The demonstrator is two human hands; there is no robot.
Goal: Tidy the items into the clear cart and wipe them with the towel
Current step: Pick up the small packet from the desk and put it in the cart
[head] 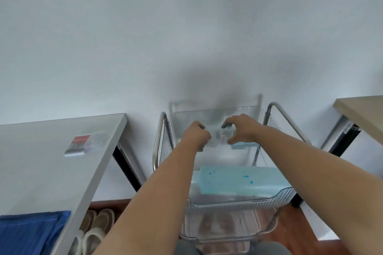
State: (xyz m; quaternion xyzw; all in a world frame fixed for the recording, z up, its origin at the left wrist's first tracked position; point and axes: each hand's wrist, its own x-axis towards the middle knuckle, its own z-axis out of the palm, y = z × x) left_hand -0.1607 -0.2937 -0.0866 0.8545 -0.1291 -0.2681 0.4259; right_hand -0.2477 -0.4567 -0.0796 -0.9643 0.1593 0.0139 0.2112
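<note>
1. Both hands, left hand (pixel 196 133) and right hand (pixel 241 128), grip a clear box (pixel 217 136) over the clear cart (pixel 238 198) at frame centre.
2. Light blue items (pixel 238 180) already lie inside.
3. Card packs (pixel 79 145) at left and the blue towel (pixel 31 232), lower left, remain on the grey table (pixel 41 172); wiping looks undone.

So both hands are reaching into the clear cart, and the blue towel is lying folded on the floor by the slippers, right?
Not quite. The head view shows the blue towel lying on the grey table at the left, above the slippers, not on the floor. The rest holds: the left hand and the right hand are both reaching into the clear cart.
</note>
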